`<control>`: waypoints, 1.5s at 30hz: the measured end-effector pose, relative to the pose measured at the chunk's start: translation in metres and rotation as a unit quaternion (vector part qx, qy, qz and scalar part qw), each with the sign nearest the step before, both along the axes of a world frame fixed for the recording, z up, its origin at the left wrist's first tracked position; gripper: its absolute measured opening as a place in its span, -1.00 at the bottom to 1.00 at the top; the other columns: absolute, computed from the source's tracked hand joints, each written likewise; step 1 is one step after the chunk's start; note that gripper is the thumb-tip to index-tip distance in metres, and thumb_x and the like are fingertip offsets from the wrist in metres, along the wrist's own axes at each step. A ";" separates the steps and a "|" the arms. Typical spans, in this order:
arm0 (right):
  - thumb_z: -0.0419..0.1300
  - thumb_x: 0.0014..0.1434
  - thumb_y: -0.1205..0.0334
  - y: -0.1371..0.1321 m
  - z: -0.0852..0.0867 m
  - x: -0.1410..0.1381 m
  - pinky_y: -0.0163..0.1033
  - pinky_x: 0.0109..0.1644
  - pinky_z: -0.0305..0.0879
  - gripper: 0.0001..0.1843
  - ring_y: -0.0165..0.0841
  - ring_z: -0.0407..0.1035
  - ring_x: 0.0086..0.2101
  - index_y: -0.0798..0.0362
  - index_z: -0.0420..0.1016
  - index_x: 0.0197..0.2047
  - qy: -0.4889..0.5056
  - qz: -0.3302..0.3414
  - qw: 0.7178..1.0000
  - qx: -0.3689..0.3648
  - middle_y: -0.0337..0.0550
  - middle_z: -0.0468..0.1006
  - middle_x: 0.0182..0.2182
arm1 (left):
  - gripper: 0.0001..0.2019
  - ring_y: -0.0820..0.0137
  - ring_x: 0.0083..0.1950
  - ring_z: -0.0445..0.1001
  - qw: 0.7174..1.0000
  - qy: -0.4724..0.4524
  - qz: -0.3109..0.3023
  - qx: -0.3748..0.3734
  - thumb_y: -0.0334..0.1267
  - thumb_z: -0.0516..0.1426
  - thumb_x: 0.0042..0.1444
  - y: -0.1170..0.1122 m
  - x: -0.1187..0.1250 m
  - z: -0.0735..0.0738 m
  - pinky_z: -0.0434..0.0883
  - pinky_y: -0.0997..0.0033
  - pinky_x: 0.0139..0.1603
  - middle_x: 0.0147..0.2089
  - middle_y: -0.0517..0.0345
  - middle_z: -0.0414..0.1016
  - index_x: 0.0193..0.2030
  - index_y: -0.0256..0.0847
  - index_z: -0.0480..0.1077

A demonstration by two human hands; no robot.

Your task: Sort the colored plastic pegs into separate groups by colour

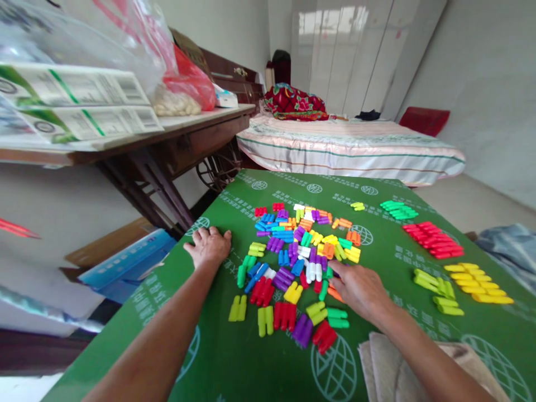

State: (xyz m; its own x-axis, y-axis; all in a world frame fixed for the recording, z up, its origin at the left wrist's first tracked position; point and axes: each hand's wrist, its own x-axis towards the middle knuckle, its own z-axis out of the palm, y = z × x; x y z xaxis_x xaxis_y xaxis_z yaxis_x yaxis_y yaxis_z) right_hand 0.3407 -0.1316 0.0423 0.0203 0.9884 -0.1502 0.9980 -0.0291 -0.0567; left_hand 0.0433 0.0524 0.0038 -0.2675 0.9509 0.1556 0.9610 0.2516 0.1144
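Observation:
A heap of small plastic pieces in many colours (293, 257) lies in the middle of a green table cover (234, 357). My left hand (208, 244) rests flat on the cover, left of the heap, fingers spread and holding nothing. My right hand (358, 286) reaches into the heap's right edge, its fingertips touching pieces near an orange one (335, 292); whether it grips one is hidden. Sorted groups lie to the right: green pieces (398, 210), red pieces (433, 240), yellow pieces (479, 276) and lime pieces (438, 290).
A beige cloth (389, 363) lies at the near right of the table. A wooden desk (184, 139) with boxes and bags stands at the left, with blue boxes (125, 265) below it. A bed (347, 148) stands behind the table.

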 end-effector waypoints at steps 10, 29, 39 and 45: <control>0.02 0.27 0.15 0.011 -0.015 0.010 -0.31 -0.34 0.21 -0.72 -0.29 0.52 -0.31 -0.06 0.47 -0.05 0.022 0.020 0.999 0.038 -0.15 0.63 -0.35 | -0.43 -0.07 0.31 0.07 1.000 0.003 0.003 0.004 0.03 -0.16 0.19 -0.003 0.002 -0.001 0.06 -0.26 0.21 0.26 -0.35 0.22 0.11 -0.36 0.32; 0.01 0.10 -0.12 0.000 -0.021 0.030 -0.37 -0.61 0.09 -0.60 -0.47 0.17 -0.72 -0.01 0.24 -0.57 0.495 -0.146 0.857 0.011 -0.34 0.33 -0.76 | -0.40 -0.06 0.29 0.09 1.000 0.007 0.007 -0.004 0.06 -0.17 0.18 0.001 0.002 0.000 0.07 -0.24 0.21 0.24 -0.35 0.23 0.14 -0.36 0.31; 0.04 0.21 -0.11 -0.019 -0.024 0.021 -0.28 -0.36 0.23 -0.61 -0.35 0.38 -0.45 0.00 0.50 -0.28 0.227 -0.051 0.961 0.151 -0.20 0.51 -0.47 | -0.41 -0.08 0.29 0.08 1.000 0.003 0.005 -0.008 0.03 -0.17 0.18 -0.001 0.005 0.002 0.05 -0.25 0.20 0.24 -0.37 0.22 0.13 -0.37 0.32; 0.22 0.14 0.06 -0.027 -0.015 -0.018 -0.04 0.02 0.25 -0.69 -0.14 0.36 -0.12 0.03 0.51 -0.10 0.035 0.080 0.985 0.150 -0.02 0.53 -0.15 | -0.38 -0.09 0.29 0.08 1.000 0.006 0.002 -0.009 0.06 -0.20 0.18 0.000 0.003 0.002 0.07 -0.24 0.20 0.24 -0.38 0.22 0.13 -0.38 0.31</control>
State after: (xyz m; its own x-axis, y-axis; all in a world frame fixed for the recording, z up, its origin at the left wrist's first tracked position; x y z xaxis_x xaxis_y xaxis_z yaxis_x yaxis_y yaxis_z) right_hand 0.3227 -0.1589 0.0269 -0.1400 0.9782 0.1536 0.9816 0.1574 -0.1078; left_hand 0.0468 0.0520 0.0061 -0.2691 0.9528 0.1408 0.9614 0.2569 0.0991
